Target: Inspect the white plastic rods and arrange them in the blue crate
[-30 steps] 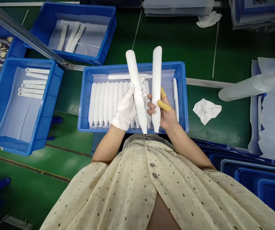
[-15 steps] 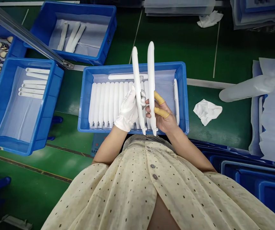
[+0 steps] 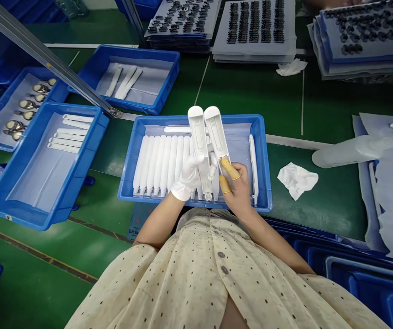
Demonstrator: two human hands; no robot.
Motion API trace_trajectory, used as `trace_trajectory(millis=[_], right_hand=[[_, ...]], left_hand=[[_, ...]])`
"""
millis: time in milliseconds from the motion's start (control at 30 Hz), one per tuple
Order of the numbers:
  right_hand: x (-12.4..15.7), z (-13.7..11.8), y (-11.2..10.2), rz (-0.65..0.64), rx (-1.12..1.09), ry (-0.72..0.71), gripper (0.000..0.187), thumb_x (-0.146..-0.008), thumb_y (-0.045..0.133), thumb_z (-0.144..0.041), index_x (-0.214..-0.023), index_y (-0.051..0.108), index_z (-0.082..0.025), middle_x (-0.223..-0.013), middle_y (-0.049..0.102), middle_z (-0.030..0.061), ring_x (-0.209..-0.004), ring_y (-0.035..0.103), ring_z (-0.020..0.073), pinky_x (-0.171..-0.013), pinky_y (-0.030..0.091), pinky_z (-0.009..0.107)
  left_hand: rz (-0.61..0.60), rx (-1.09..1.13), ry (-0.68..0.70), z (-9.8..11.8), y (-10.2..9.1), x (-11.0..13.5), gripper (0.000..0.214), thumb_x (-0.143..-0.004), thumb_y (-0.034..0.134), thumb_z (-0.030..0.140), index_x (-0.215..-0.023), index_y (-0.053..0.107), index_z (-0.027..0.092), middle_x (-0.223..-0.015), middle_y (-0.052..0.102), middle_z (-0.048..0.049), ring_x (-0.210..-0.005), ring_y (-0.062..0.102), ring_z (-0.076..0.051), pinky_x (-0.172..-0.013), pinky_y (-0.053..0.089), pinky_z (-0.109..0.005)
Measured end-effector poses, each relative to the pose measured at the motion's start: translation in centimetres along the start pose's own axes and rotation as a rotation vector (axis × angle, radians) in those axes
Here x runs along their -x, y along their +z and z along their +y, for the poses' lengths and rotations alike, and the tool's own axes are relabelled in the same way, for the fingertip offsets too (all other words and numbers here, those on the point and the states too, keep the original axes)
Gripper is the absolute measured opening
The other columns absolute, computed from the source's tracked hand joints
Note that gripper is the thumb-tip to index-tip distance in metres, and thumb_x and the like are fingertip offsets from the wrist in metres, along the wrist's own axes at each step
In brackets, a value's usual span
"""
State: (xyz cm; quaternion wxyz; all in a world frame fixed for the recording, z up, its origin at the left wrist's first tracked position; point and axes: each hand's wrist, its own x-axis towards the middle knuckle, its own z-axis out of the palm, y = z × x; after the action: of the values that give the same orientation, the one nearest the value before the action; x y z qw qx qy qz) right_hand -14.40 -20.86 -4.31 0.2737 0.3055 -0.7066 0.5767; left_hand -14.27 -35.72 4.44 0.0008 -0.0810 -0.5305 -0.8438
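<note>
My left hand, in a white glove with silvery fingertips, is closed round a long white plastic handle shell. My right hand, with yellow finger cots on the thumb and a finger, grips a second white plastic handle shell. The two shells stand side by side, their hollow, ribbed inner faces turned up toward me. Both are held above a blue bin, in which a row of white handle pieces lies on lining paper. Their lower ends are partly hidden by my hands.
At left, a blue bin holds several white strips; another blue bin stands behind it. A metal bar slants across the left. On the right are a white bottle and a crumpled cloth. Stacked trays of small dark parts stand behind.
Both shells have been turned from their narrow edges to their hollow faces and brought together at the top. My view has tilted up, showing more of the back of the table.
</note>
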Motion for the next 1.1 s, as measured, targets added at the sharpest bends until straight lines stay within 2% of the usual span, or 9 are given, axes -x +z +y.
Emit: trace_trajectory(millis=[167, 333, 500, 600, 667, 800, 867, 933, 1100], right_hand=[[0.5, 0.5, -0.7, -0.053, 0.075, -0.020, 0.045, -0.100, 0.053, -0.018, -0.143, 0.065, -0.026, -0.115, 0.057, 0.0090, -0.103, 0.062, 0.0202, -0.089, 0.057, 0.038], [1.1, 0.8, -1.5, -0.180, 0.096, 0.090, 0.041, -0.098, 0.054, -0.024, -0.136, 0.069, -0.026, -0.115, 0.059, 0.0125, -0.102, 0.063, 0.0240, -0.087, 0.058, 0.042], [1.2, 1.3, -1.9, -0.291, -0.072, 0.167, 0.035, -0.096, 0.063, -0.034, -0.129, 0.071, -0.027, -0.117, 0.061, 0.0116, -0.107, 0.064, 0.0250, -0.094, 0.059, 0.045], [0.7, 3.0, -2.0, -0.354, -0.268, 0.409, 0.045, -0.098, 0.061, -0.044, -0.137, 0.062, -0.023, -0.126, 0.062, 0.0133, -0.111, 0.067, 0.0257, -0.095, 0.061, 0.046], [-0.1, 4.9, -1.9, -0.372, -0.294, 0.629, 0.056, -0.100, 0.055, -0.044, -0.149, 0.050, -0.017, -0.125, 0.065, 0.0163, -0.102, 0.071, 0.0256, -0.086, 0.064, 0.045], [-1.4, 8.6, -1.2, -0.397, -0.163, 0.868, 0.082, -0.099, 0.051, -0.029, -0.169, 0.016, -0.007, -0.115, 0.071, 0.0187, -0.088, 0.074, 0.0266, -0.076, 0.065, 0.044], [-1.7, 9.7, -0.4, -0.446, -0.145, 0.886, 0.082, -0.098, 0.049, -0.024, -0.170, 0.015, -0.006, -0.117, 0.071, 0.0195, -0.087, 0.074, 0.0258, -0.076, 0.065, 0.043], [-1.9, 9.9, 0.5, -0.524, -0.061, 0.842, 0.074, -0.099, 0.048, -0.021, -0.168, 0.025, -0.006, -0.121, 0.071, 0.0204, -0.094, 0.074, 0.0263, -0.084, 0.065, 0.043], [-3.2, 8.4, 1.4, -0.696, 0.425, 0.674, 0.062, -0.097, 0.051, -0.018, -0.156, 0.049, -0.002, -0.140, 0.061, 0.0275, -0.135, 0.057, 0.0385, -0.117, 0.048, 0.054]], left_hand=[[0.212, -0.167, 0.178, 2.1, 0.2, -0.6, 0.054, -0.079, 0.083, 0.069, -0.080, 0.069, 0.016, -0.057, 0.054, 0.0034, -0.038, 0.040, -0.006, -0.039, 0.034, -0.023], [0.351, -0.358, 0.296, 4.5, 0.9, -1.4, 0.045, -0.077, 0.092, 0.057, -0.078, 0.071, 0.017, -0.049, 0.046, 0.0057, -0.042, 0.042, -0.006, -0.041, 0.034, -0.022], [0.384, -0.159, 0.167, 4.5, -0.9, -2.4, 0.049, -0.099, 0.068, 0.059, -0.070, 0.067, 0.019, -0.047, 0.048, 0.0019, -0.037, 0.035, -0.006, -0.033, 0.025, -0.024], [0.364, -0.107, 0.156, 4.0, -2.0, -2.3, 0.027, -0.096, 0.077, 0.047, -0.101, 0.077, 0.021, -0.062, 0.059, 0.0026, -0.043, 0.045, -0.006, -0.038, 0.037, -0.021], [0.317, -0.085, 0.182, 3.4, -2.5, -1.9, 0.038, -0.090, 0.086, 0.040, -0.123, 0.074, 0.026, -0.075, 0.065, 0.0036, -0.052, 0.054, -0.005, -0.047, 0.046, -0.018], [0.273, -0.080, 0.210, 1.8, -2.7, -0.7, 0.048, -0.088, 0.087, 0.043, -0.131, 0.071, 0.029, -0.079, 0.062, 0.0044, -0.059, 0.056, -0.006, -0.054, 0.049, -0.017], [0.264, -0.127, 0.198, 1.1, -2.5, -0.2, 0.050, -0.090, 0.083, 0.053, -0.133, 0.071, 0.028, -0.077, 0.061, 0.0036, -0.057, 0.055, -0.007, -0.053, 0.048, -0.019], [0.246, -0.187, 0.179, 0.6, -2.3, 0.3, 0.055, -0.091, 0.080, 0.058, -0.135, 0.069, 0.027, -0.076, 0.061, 0.0031, -0.056, 0.054, -0.008, -0.055, 0.048, -0.021], [0.181, -0.247, 0.146, 0.0, -1.4, 0.8, 0.061, -0.089, 0.081, 0.058, -0.136, 0.068, 0.022, -0.069, 0.059, 0.0040, -0.053, 0.053, -0.010, -0.054, 0.047, -0.023]])
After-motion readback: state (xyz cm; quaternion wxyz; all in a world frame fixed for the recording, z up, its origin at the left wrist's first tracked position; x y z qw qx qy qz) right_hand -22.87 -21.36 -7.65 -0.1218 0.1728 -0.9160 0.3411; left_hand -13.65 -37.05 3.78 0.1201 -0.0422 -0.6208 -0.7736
